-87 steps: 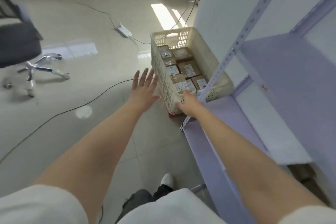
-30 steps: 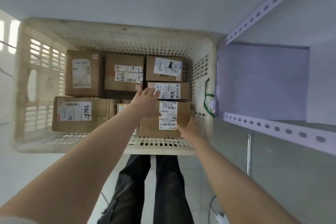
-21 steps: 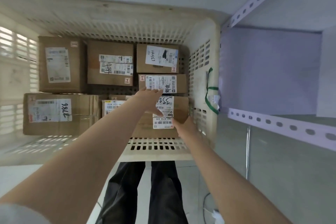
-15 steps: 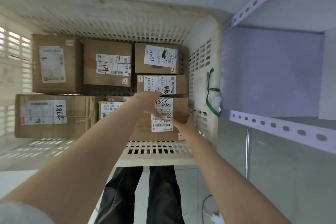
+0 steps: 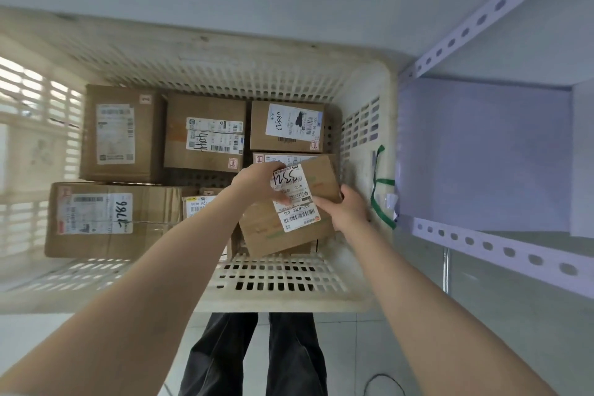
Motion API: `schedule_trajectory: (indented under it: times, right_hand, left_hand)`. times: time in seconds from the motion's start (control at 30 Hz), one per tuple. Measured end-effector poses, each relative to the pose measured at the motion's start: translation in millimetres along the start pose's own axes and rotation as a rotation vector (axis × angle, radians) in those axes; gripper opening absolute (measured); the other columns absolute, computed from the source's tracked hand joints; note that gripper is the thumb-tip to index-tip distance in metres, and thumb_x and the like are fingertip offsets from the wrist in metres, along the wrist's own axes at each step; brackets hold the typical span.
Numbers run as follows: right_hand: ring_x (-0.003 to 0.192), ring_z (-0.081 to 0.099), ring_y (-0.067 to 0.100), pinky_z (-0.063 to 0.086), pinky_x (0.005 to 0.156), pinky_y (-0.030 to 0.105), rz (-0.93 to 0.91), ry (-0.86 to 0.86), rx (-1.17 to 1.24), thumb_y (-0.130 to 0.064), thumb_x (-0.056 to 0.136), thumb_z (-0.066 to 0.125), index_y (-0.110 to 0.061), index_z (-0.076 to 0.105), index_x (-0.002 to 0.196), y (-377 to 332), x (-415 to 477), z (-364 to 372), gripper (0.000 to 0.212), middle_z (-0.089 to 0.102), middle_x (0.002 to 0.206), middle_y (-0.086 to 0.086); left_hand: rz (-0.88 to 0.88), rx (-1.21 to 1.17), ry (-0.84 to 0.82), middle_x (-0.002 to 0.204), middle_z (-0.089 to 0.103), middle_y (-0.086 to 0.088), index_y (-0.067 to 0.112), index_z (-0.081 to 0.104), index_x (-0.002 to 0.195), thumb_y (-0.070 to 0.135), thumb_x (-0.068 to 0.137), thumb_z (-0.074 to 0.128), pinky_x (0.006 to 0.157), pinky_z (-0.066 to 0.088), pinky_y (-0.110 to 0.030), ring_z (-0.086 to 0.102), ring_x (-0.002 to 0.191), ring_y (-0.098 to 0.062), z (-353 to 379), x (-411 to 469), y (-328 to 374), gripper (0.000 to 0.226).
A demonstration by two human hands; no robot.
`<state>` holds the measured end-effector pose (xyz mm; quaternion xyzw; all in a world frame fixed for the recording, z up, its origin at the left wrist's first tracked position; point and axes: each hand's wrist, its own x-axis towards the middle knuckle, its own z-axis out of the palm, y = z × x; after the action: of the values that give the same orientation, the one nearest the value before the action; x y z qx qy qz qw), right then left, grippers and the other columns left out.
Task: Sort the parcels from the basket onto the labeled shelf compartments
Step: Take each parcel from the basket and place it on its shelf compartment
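I had both hands on one parcel (image 5: 266, 231) at the near right corner of the basket (image 5: 289, 280). My left hand (image 5: 257, 183) gripped its far left edge, thumb laid across the white label. My right hand (image 5: 347, 210) had its fingers (image 5: 324, 202) curled round the right edge. The parcel sat tilted above the other parcels (image 5: 205, 132). The shelf (image 5: 482, 154) stood just right of the basket.
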<state>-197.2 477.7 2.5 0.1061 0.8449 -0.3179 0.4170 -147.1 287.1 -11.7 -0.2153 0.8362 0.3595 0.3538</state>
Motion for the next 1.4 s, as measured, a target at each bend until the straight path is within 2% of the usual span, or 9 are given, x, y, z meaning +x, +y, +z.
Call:
schedule_trajectory:
  times: [0.13,0.33,0.47,0.6,0.77,0.93,1.1,1.23,1.4]
  right_hand:
    - [0.12,0.058,0.024,0.05,0.099,0.043,-0.181,-0.023,-0.089,-0.033,0.083,0.075,-0.019,0.051,0.137,-37.6,7.7,-13.0,0.061,0.061,0.131,0.001]
    - [0.148,0.02,0.02,0.025,0.12,0.041,-0.403,0.174,-0.127,-0.039,0.087,0.07,-0.019,0.016,0.156,-59.9,2.0,-3.8,0.089,0.024,0.16,0.002]
    - [0.149,0.016,0.019,0.019,0.118,0.035,-0.251,0.193,0.094,-0.039,0.087,0.07,-0.016,0.011,0.157,-54.4,-6.7,11.5,0.094,0.018,0.162,0.002]
    - [0.144,0.031,0.019,0.03,0.117,0.047,-0.025,0.005,0.342,-0.07,0.061,0.076,-0.027,0.017,0.155,-49.2,-6.7,29.8,0.119,0.031,0.158,-0.004]
    - [0.121,0.05,0.012,0.037,0.104,0.035,0.031,-0.137,0.485,-0.042,0.079,0.079,-0.032,0.034,0.142,-50.6,-0.4,32.9,0.078,0.055,0.124,-0.016]
    - [0.128,0.049,0.017,0.037,0.107,0.039,0.032,-0.115,0.418,-0.037,0.079,0.079,-0.028,0.033,0.147,-58.9,3.3,27.0,0.083,0.055,0.136,-0.008]
    - [0.131,0.047,0.018,0.035,0.107,0.038,-0.004,-0.117,0.372,-0.036,0.08,0.078,-0.025,0.03,0.15,-69.4,3.6,20.0,0.086,0.052,0.14,-0.007]
    - [0.131,0.047,0.019,0.036,0.108,0.039,-0.016,-0.104,0.339,-0.036,0.081,0.077,-0.024,0.03,0.15,-78.9,-1.8,10.5,0.085,0.052,0.14,-0.006]
    - [0.125,0.052,0.017,0.04,0.104,0.036,-0.029,-0.14,0.316,-0.035,0.078,0.08,-0.023,0.035,0.147,-91.6,-9.1,-3.8,0.083,0.056,0.136,-0.006]
  left_hand:
    - [-0.023,-0.152,0.145,0.124,0.062,0.008,0.032,0.042,0.14,0.044,0.068,0.083,0.086,0.049,-0.034,0.059,0.112,-0.019,-10.6,-4.0,-3.4,0.084]
    - [-0.193,-0.42,0.313,0.115,0.064,0.012,0.029,0.044,0.137,0.048,0.067,0.083,0.08,0.053,-0.033,0.062,0.099,-0.013,-16.8,-7.8,-13.5,0.082]
    - [-0.268,-0.581,0.352,0.115,0.065,0.01,0.025,0.049,0.132,0.05,0.065,0.083,0.084,0.052,-0.034,0.061,0.098,-0.013,-18.9,-6.9,-16.6,0.079]
    - [-0.279,-0.732,0.345,0.109,0.064,0.01,0.024,0.053,0.125,0.051,0.064,0.083,0.086,0.051,-0.034,0.06,0.099,-0.013,-19.0,-8.1,-13.6,0.073]
    - [-0.329,-0.825,0.35,0.112,0.061,0.007,0.017,0.052,0.125,0.048,0.069,0.081,0.087,0.048,-0.034,0.058,0.106,-0.017,-16.5,-9.5,-6.3,0.07]
    - [-0.353,-0.883,0.316,0.114,0.061,0.002,0.016,0.048,0.124,0.044,0.071,0.082,0.078,0.043,-0.029,0.055,0.093,-0.014,-16.6,-11.2,-3.0,0.069]
    - [-0.402,-0.996,0.296,0.135,0.05,-0.004,0.012,0.027,0.145,0.045,0.066,0.085,0.099,0.042,-0.039,0.051,0.121,-0.025,-23.0,-10.5,-2.5,0.103]
    - [-0.374,-1.017,0.24,0.135,0.054,-0.002,0.015,0.037,0.144,0.059,0.049,0.086,0.105,0.043,-0.045,0.054,0.12,-0.026,-34.6,-19.8,-0.3,0.115]
    - [-0.324,-1.071,0.251,0.107,0.061,0.004,0.022,0.05,0.119,0.044,0.069,0.081,0.099,0.046,-0.041,0.057,0.103,-0.021,-39.9,-35.3,8.1,0.063]
